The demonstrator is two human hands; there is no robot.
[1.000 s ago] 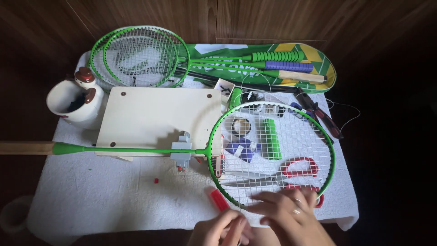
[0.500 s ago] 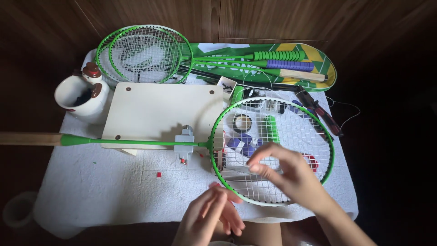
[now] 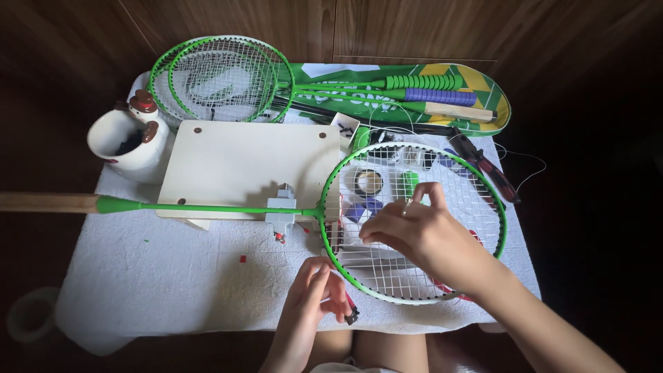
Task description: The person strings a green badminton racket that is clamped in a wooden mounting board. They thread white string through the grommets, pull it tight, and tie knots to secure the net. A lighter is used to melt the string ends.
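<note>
Right hand (image 3: 421,235) hides scissors under racket strings (image 3: 414,207); wooden handle (image 3: 41,202) cut off.

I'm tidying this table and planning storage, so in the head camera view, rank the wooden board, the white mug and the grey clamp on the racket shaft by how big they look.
1. wooden board, clearly largest.
2. white mug, much smaller than the board.
3. grey clamp, smallest.
All three sit at about the same depth on the table, so the order seems reliable.

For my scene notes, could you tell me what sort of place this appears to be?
Probably a home hobby bench for racket stringing: a green racket lies clamped on a cloth-covered table, with spare rackets and a racket bag behind.
</note>
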